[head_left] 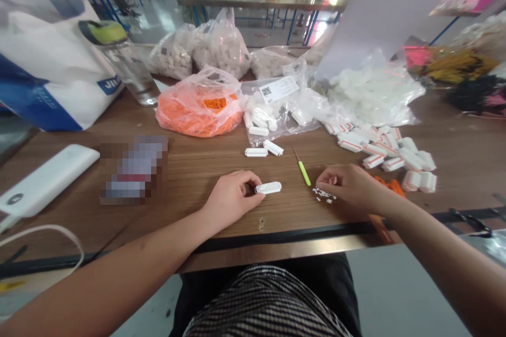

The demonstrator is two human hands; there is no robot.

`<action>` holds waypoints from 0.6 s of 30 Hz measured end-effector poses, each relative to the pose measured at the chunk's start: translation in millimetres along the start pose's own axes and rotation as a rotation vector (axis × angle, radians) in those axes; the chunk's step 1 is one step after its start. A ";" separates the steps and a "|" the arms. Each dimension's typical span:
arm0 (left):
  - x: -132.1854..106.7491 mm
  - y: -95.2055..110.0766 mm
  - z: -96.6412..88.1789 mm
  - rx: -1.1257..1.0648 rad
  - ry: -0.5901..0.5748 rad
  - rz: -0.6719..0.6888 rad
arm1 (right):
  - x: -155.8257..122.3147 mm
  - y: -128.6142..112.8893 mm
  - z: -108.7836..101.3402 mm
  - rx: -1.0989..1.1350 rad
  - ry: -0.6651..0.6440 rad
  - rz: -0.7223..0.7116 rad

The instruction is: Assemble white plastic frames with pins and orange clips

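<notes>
A white plastic block with rows of small holes is at the front middle of the brown wood-grain surface.
Tiny white plastic bits lie scattered near a thin tool with a smooth lime-green handle. The right arm hides part of an orange thing. The left fingers pinch the block's left end. The right fingers curl in by the bits; I can't tell if they hold one.

White block, apparently white bits
</notes>
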State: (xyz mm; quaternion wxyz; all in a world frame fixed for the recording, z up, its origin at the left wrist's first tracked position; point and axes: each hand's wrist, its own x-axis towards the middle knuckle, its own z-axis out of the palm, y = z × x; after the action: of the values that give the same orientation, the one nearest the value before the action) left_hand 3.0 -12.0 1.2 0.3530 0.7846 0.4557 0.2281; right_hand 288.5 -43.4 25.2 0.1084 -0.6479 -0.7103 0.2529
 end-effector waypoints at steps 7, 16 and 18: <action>-0.9 3.3 -0.1 0.005 -0.009 -0.040 | 8.5 -54.1 13.4 0.178 0.064 -0.252; -1.7 3.9 0.0 -0.003 -0.001 -0.024 | 32.0 -72.2 40.2 0.011 0.067 -0.454; -1.6 4.2 -0.1 -0.001 -0.004 -0.021 | 31.9 -72.3 39.5 -0.003 0.065 -0.464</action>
State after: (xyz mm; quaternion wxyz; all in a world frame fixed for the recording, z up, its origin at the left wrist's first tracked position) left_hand 4.4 -14.8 4.4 0.3565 0.7802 0.4630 0.2230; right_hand 202.5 -23.3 22.3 0.1855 -0.4752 -0.8368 0.1989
